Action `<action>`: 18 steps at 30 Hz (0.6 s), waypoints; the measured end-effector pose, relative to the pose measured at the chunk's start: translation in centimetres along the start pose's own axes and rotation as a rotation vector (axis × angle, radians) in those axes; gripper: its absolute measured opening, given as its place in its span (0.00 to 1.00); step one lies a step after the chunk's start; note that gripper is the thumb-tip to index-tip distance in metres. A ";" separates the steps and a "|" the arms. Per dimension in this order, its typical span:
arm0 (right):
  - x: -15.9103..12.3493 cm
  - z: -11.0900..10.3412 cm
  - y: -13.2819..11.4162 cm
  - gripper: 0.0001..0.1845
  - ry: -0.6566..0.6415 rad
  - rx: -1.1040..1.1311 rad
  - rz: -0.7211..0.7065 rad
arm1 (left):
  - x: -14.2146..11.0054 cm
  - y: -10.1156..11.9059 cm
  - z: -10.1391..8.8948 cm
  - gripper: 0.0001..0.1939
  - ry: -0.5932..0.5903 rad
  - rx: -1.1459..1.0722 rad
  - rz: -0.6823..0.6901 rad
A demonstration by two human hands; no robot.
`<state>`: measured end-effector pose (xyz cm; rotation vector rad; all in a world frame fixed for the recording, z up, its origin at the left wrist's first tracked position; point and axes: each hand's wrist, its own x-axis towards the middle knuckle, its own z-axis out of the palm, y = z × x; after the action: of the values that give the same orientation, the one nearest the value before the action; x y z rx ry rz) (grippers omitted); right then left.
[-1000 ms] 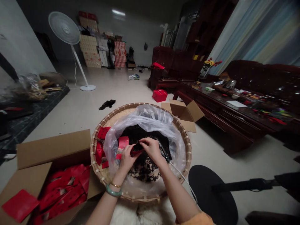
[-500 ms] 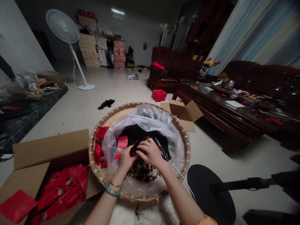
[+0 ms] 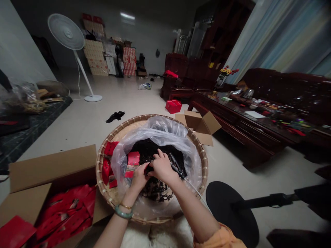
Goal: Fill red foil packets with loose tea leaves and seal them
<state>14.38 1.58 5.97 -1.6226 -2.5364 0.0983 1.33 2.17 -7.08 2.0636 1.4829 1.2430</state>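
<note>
Two hands at work over the tray, and look at that: the left hand [image 3: 138, 179] and the right hand [image 3: 162, 167] are both drawn in narrow, fingers meeting on a dark clump of loose leaves [image 3: 149, 168]! That clump sits mid-pile, inside a clear plastic bag [image 3: 155, 128] lining a round woven bamboo tray [image 3: 100, 172]. Right beside the right hand lies a black corded tool [image 3: 178, 169], and red packets [image 3: 133, 160] stand just left of the leaves. Over at near left, an open cardboard box [image 3: 51, 168] brims with more red packets [image 3: 64, 210], while a jade bangle [image 3: 123, 212] circles the left wrist. Far left, a white standing fan [image 3: 66, 32] looks on!
</note>
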 end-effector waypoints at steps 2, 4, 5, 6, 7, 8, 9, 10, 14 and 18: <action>0.3 0.5 -0.6 0.15 -0.021 -0.031 0.010 | 0.0 0.2 -0.2 0.23 -0.010 -0.001 0.015; 0.5 1.0 -0.9 0.11 -0.004 -0.020 -0.004 | 0.0 0.5 -0.4 0.24 -0.007 -0.022 0.016; 0.5 1.2 -0.9 0.09 0.012 0.002 -0.014 | 0.0 0.6 -0.5 0.23 -0.002 -0.039 0.013; 0.5 1.3 -0.9 0.08 0.027 0.029 -0.023 | 0.1 0.7 -0.6 0.22 0.002 -0.057 0.009; 0.4 1.4 -0.7 0.07 0.041 0.056 -0.028 | 0.1 0.8 -0.7 0.20 0.007 -0.076 0.005; 0.3 1.4 -0.5 0.07 0.055 0.083 -0.029 | 0.2 0.9 -0.8 0.18 0.010 -0.093 0.001; 0.2 1.3 -0.3 0.07 0.069 0.112 -0.031 | 0.3 1.0 -0.9 0.17 0.011 -0.109 -0.006; 0.1 1.1 -0.1 0.07 0.084 0.146 -0.037 | 0.3 1.1 -0.9 0.15 0.007 -0.124 -0.016; -0.1 0.3 1.4 0.08 0.189 0.416 -0.081 | 0.5 1.3 -0.9 0.15 0.003 -0.161 -0.081; 0.0 0.0 3.5 0.09 0.419 0.630 0.083 | 0.6 1.5 -1.0 0.18 0.022 -0.183 -0.106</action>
<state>17.51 3.10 5.58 -1.3179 -1.8635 0.4597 1.51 1.84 -5.28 1.8355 1.4116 1.3116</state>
